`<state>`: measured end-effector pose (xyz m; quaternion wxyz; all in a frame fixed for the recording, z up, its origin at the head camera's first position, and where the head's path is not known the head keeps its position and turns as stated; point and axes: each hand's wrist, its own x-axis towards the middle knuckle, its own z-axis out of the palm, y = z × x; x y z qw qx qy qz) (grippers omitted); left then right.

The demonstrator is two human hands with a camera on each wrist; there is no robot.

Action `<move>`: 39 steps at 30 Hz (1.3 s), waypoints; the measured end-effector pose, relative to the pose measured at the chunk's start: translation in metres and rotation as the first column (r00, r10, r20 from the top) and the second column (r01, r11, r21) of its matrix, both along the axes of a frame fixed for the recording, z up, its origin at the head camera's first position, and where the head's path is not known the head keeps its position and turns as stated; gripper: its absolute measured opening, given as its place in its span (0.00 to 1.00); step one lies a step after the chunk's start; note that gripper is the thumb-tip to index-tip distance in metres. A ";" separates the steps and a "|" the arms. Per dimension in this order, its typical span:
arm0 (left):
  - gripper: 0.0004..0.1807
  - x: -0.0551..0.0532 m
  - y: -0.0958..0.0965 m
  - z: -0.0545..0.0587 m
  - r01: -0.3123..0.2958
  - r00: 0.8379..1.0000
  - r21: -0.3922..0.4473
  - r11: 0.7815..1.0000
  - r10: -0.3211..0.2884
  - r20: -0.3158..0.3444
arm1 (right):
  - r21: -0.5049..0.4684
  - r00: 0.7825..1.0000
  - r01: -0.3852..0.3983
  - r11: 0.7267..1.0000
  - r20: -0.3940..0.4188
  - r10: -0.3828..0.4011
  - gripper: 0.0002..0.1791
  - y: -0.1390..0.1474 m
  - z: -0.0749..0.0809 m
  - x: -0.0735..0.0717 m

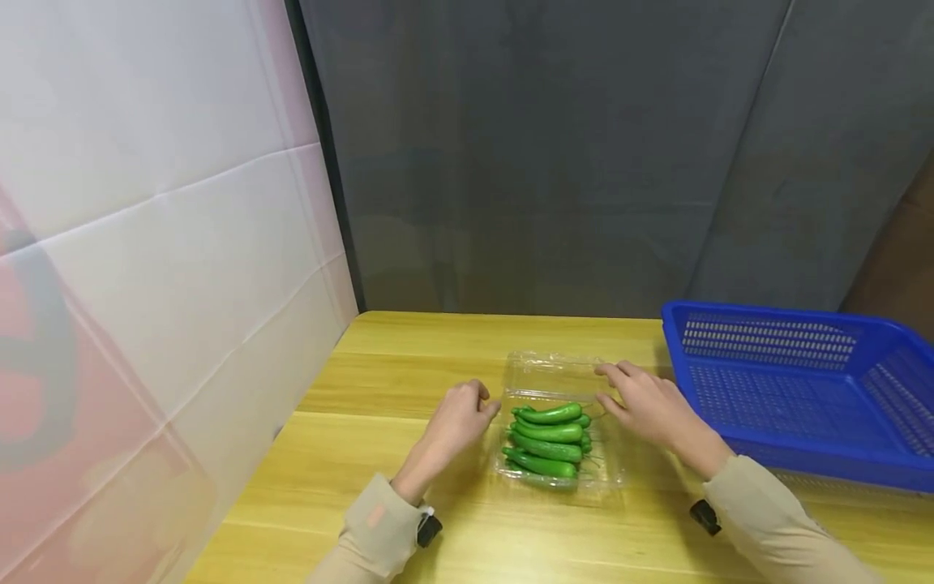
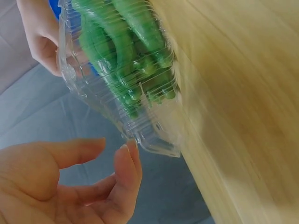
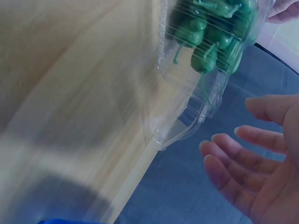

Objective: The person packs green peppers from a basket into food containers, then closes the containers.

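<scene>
A clear plastic clamshell box (image 1: 550, 375) lies on the table with its lid folded back, away from me. Several green chili peppers (image 1: 547, 450) fill its near half, stacked lengthwise; their stems point right. My left hand (image 1: 454, 426) is beside the box's left side with bent fingers. In the left wrist view a gap shows between its thumb and fingers, and the fingertips (image 2: 133, 147) come right at the box's edge. On the other side, my right hand (image 1: 652, 405) has loosely spread fingers close to the lid's right corner. Nothing is between its fingers in the right wrist view.
A large blue plastic basket (image 1: 803, 458) with perforated walls stands at the right of the wooden table (image 1: 379, 373). Behind the table hangs a dark grey curtain (image 1: 525, 162). A white and pink cloth wall (image 1: 182, 219) runs along the left side.
</scene>
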<state>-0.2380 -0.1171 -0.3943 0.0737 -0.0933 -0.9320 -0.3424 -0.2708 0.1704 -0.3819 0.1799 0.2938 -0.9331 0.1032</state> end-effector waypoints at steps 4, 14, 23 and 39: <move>0.15 -0.004 0.000 0.001 0.006 1.000 -0.013 1.000 -0.006 -0.017 | -0.004 0.996 0.060 0.998 0.071 -0.059 0.21 -0.002 -0.003 0.001; 0.14 -0.012 0.000 -0.001 0.045 0.998 0.046 0.998 -0.047 0.039 | -0.046 0.985 0.150 0.988 0.089 -0.146 0.20 -0.003 -0.016 0.001; 0.13 -0.020 0.003 -0.001 0.064 0.994 0.097 0.993 -0.073 0.087 | -0.075 0.970 0.205 0.976 0.149 -0.192 0.14 -0.001 -0.020 -0.003; 0.14 -0.036 0.007 -0.006 0.064 0.982 0.188 0.980 -0.095 0.162 | -0.157 0.946 0.217 0.964 0.279 -0.167 0.21 0.001 -0.022 -0.001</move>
